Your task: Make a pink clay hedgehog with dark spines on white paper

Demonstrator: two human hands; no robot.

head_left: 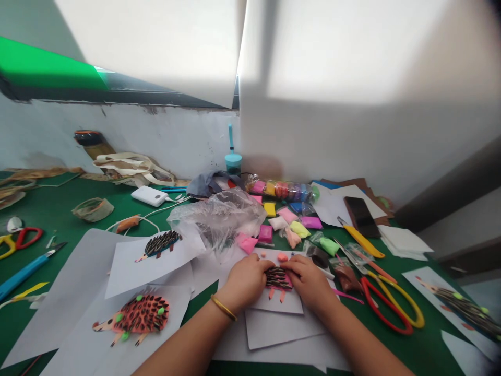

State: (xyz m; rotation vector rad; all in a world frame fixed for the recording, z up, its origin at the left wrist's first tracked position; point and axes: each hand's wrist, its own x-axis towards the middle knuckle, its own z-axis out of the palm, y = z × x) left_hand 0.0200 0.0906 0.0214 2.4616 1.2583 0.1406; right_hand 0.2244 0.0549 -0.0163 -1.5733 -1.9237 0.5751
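A small hedgehog figure point(278, 279) with dark spines, a pink body and pink legs lies on a white card point(277, 304). My left hand point(247, 277), with a gold bangle at the wrist, touches the figure's left side, its fingers bent together. On the right side, my right hand point(309, 279) rests its fingertips at the figure's edge. Whether either hand pinches a small piece is too small to tell. Bits of pink clay point(282, 257) sit on the card just above the figure.
Clay packets point(266, 234) and a plastic bag point(219, 216) lie behind the hands. To the right are scissors point(391, 308), a yellow cutter point(362, 240) and a phone point(360, 215). Finished-looking hedgehog cards point(144, 313) lie left. A blue cutter point(29, 271) is at far left.
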